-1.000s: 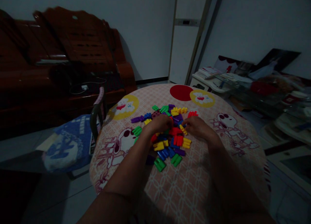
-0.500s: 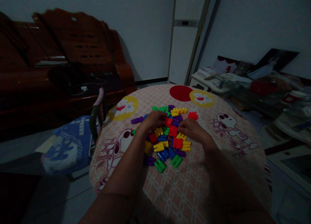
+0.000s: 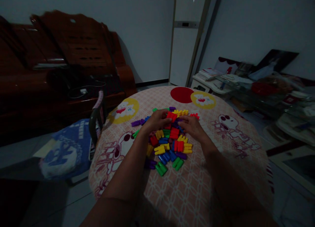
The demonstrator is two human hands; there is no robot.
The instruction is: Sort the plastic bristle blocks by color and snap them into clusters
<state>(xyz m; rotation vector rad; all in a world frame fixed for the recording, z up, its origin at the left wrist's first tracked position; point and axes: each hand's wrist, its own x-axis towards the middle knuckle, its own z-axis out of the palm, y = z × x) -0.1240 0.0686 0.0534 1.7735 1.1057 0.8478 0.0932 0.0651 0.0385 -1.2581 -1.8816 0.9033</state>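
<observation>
A heap of plastic building blocks with finger-like prongs, in red, yellow, blue, green and purple, lies at the middle of the round table. At its far side my left hand pinches a red building block between thumb and fingers, raised slightly over the heap. My right hand is at the heap's right side, fingers stretched out and apart beside purple blocks; I see nothing held in it. Nearer me lie a yellow block, a green block and another red block.
A patterned tablecloth covers the table. To the left stand a chair with a blue cloth and a wooden sofa. A cluttered glass-topped cabinet is at the right, and a tall white unit behind.
My left hand has taken hold of the red block and lifted it a little. My right hand has shifted left and away from me, its fingers now spread more.
</observation>
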